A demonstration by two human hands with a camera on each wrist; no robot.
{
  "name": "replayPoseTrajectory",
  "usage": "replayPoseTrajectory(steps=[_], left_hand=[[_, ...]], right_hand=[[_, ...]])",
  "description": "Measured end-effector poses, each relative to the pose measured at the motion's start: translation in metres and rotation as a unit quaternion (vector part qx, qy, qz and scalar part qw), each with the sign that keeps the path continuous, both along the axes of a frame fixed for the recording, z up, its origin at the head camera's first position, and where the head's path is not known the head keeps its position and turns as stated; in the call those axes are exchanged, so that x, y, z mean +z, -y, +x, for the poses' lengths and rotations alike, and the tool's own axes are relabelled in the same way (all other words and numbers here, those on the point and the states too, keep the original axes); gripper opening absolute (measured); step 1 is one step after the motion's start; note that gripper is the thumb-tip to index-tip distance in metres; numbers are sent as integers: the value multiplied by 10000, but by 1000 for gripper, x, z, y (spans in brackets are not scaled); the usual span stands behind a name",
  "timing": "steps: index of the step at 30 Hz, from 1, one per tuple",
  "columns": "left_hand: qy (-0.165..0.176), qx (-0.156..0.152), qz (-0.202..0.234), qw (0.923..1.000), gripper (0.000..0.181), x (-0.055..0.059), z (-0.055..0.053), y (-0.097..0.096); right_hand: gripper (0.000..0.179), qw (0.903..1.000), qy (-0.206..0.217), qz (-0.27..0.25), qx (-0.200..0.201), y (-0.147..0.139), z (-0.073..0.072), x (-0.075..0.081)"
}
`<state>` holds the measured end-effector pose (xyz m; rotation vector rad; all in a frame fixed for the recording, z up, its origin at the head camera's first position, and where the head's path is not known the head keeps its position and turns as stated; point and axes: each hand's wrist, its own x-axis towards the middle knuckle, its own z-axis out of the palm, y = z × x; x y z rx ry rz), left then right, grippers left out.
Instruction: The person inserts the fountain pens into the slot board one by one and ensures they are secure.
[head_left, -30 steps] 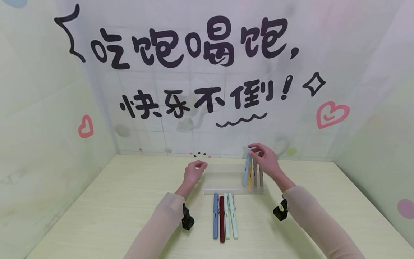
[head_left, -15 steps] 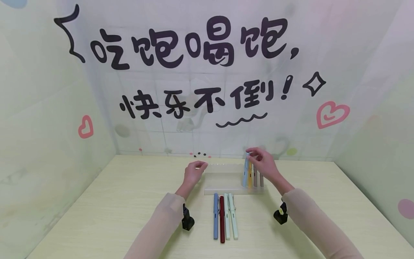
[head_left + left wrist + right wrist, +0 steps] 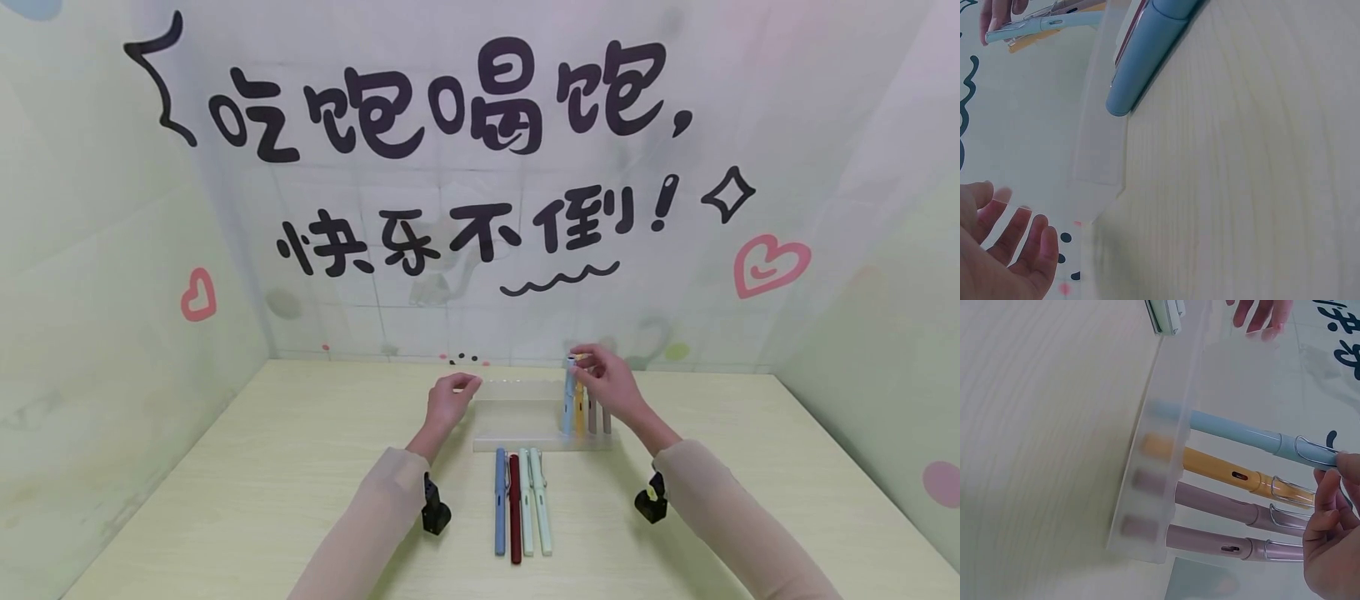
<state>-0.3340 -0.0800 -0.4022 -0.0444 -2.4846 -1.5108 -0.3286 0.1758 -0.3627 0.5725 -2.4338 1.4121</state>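
A clear pen stand point(image 3: 517, 444) stands on the table. My left hand point(image 3: 450, 398) pinches its upper left edge between thumb and index finger; the other fingers are loosely bent in the left wrist view. My right hand point(image 3: 613, 385) pinches the cap end of a light blue pen point(image 3: 1241, 433). That pen stands nearly upright, its lower end inside the stand's frosted base. Beside it stand a yellow pen point(image 3: 1219, 469) and two mauve pens point(image 3: 1210, 504), their caps partly hidden behind my right fingers in the head view.
In front of the stand lie a blue pen point(image 3: 500, 500), a dark red pen point(image 3: 514, 508) and two pale green pens point(image 3: 527, 504), side by side. A printed wall point(image 3: 420, 325) rises behind the table point(image 3: 300, 475).
The light blue pen has come down a little and turned from a slant to nearly upright, my right hand moving slightly left and down with it. My left hand has stayed still.
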Motion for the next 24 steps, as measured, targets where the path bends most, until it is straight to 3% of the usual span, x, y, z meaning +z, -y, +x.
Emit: replayPoseTrajectory(steps=[5, 14, 24], left_hand=[[-2, 26, -9, 10000, 24, 0, 1, 0], [-7, -3, 9, 10000, 24, -1, 0, 0], [7, 4, 31, 10000, 24, -1, -1, 0]], right_hand=[[25, 9996, -169, 151, -137, 1, 0, -3], [37, 9870, -1101, 1170, 15, -2, -5, -12], [41, 9849, -1107, 1331, -17, -4, -9, -15]])
